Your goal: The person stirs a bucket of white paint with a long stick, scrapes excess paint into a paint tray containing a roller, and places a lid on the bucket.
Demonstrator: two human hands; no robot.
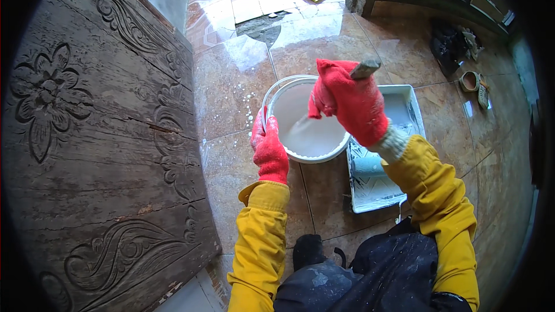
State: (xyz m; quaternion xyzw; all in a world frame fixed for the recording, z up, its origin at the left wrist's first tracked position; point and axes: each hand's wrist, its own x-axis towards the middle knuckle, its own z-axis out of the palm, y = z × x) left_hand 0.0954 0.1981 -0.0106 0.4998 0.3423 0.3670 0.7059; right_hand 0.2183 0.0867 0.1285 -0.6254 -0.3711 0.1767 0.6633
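A white plastic bucket (315,156) stands on the floor in front of me, with white paint (324,136) inside. My left hand (269,150), in a red glove, is closed on the bucket's left rim, by its raised handle (272,89). My right hand (352,101), also red-gloved, is closed around a grey stick-like tool (366,69) above the bucket. The tool's top end sticks out over my fist; its lower part reaches down to the paint and looks blurred. Touching or close to the bucket's right side lies a white paint tray (376,202) holding a pale blue paint roller (367,167).
A carved dark wooden door (115,138) stands along the left. Paint drops dot the brown tiled floor (231,156) beside the bucket. Broken tiles (263,28) lie beyond it. At the far right are shoes (474,84) and a black bag-like bundle (450,46).
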